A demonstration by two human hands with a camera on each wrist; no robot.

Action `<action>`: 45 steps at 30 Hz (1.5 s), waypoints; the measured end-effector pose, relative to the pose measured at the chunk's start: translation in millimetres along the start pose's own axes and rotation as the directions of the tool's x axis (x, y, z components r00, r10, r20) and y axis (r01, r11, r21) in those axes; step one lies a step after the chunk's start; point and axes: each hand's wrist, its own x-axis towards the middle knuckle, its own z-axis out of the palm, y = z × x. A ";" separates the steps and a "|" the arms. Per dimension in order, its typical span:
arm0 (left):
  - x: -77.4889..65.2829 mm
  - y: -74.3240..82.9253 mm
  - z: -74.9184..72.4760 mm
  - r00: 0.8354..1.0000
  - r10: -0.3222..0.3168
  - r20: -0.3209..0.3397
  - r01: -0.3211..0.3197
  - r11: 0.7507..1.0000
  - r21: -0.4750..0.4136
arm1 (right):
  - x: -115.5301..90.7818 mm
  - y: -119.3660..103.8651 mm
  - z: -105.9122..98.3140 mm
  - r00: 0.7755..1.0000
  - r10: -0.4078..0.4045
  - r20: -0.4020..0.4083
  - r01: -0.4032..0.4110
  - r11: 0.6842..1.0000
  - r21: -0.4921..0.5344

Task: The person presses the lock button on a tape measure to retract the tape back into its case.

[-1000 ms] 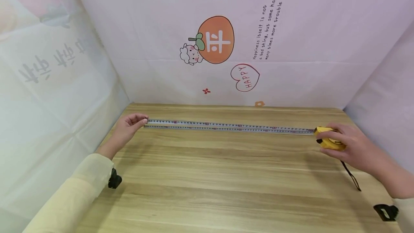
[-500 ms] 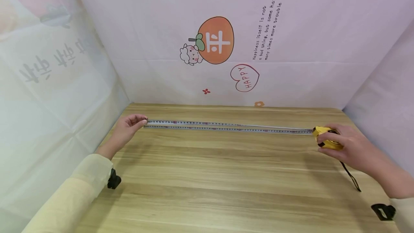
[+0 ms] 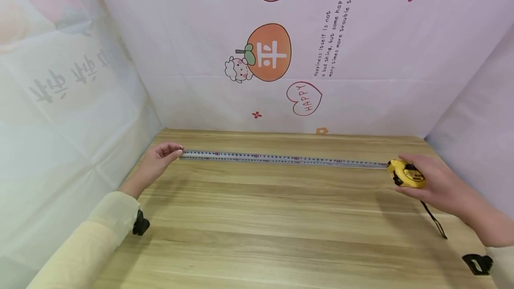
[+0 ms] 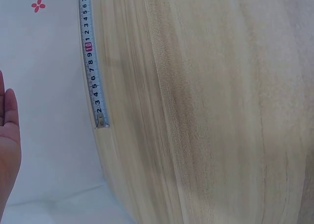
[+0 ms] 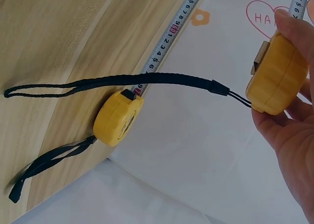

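Observation:
In the head view my left hand (image 3: pixel 154 164) pinches the end of a steel tape blade (image 3: pixel 237 155) between thumb and fingers. Only part of that hand shows at the left wrist view's edge. The blade runs right to a yellow tape measure (image 3: pixel 405 174), which my right hand (image 3: pixel 441 182) grips; a black strap (image 5: pixel 167 78) hangs from it. A second yellow tape measure (image 5: pixel 117 118) lies on the table with its blade drawn out, its hooked end (image 4: pixel 102 120) showing in the left wrist view. The two blades lie almost parallel. From the head, the second case is hidden by my right hand.
A wood-grain table (image 3: pixel 273 226) spreads below. White printed cloth (image 3: pixel 192 48) stands along its back edge, with more cloth on both sides. The lying tape measure's black strap (image 5: pixel 51 160) is on the tabletop. Black wrist mounts (image 3: pixel 140 223) sit by the sleeves.
The held blade was turned partly edge-on half a second ago; its numbers face up again now. My right hand has shifted its hold, tilting the case slightly. My left hand stays nearly still.

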 end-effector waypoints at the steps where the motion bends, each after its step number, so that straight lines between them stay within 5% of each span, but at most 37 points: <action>1: 0.1 0.0 0.3 1.000 -0.002 0.001 0.002 1.000 0.004 | -0.4 0.5 0.4 1.000 -0.006 -0.007 0.006 1.000 0.002; 22: -3.8 4.1 5.2 1.000 -0.024 -0.013 0.025 0.998 0.054 | -5.5 5.0 5.0 0.997 -0.018 -0.070 0.021 0.999 0.047; 45: -2.1 6.8 9.2 0.999 -0.026 -0.020 0.026 1.000 0.009 | -2.7 -6.6 1.4 0.977 0.184 -0.104 -0.160 0.966 0.202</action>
